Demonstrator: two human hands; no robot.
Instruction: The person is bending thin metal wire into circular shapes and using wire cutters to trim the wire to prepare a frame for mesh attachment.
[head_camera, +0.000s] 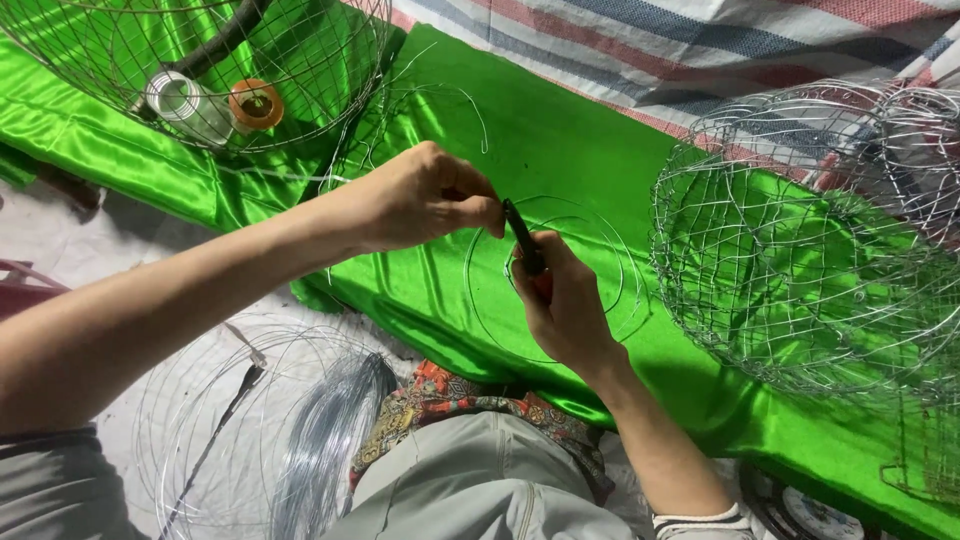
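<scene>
- Hands at frame centre, over green cloth: left hand (425, 195) closed in a pinch on thin wire ring (555, 275) at its 11 o'clock arc; right hand (562, 305) wrapped shut round pliers (525, 243), nose angled to 11 o'clock, meeting the left fingertips.
- Wire ring lying flat on satin cloth (560, 130), directly under both hands; several loops overlapping, exact count not clear.
- Handling judgement: light, springy, thin-gauge; likely to flex out of round and whip back if released. Cut ends probably sharp. Best gripped close beside the working point, tool on the joint, fingers just next to it.
- Pliers: dark slim jaws, red grip mostly hidden in the palm.
- Cloth: glossy, slippery, creased; ring liable to slide on it.
- Finished wire basket (800, 260) at 3 o'clock: domed open mesh, stiff in shape yet crushable.
- Second wire frame (210, 60) at 11 o'clock, holding tape rolls (215, 105), one silver, one orange.
- Wire coil (320, 440) at 7 o'clock on pale floor, bundled grey strands beside loose hoops.
- Striped fabric (680, 40) at 1 o'clock, beyond the cloth.
</scene>
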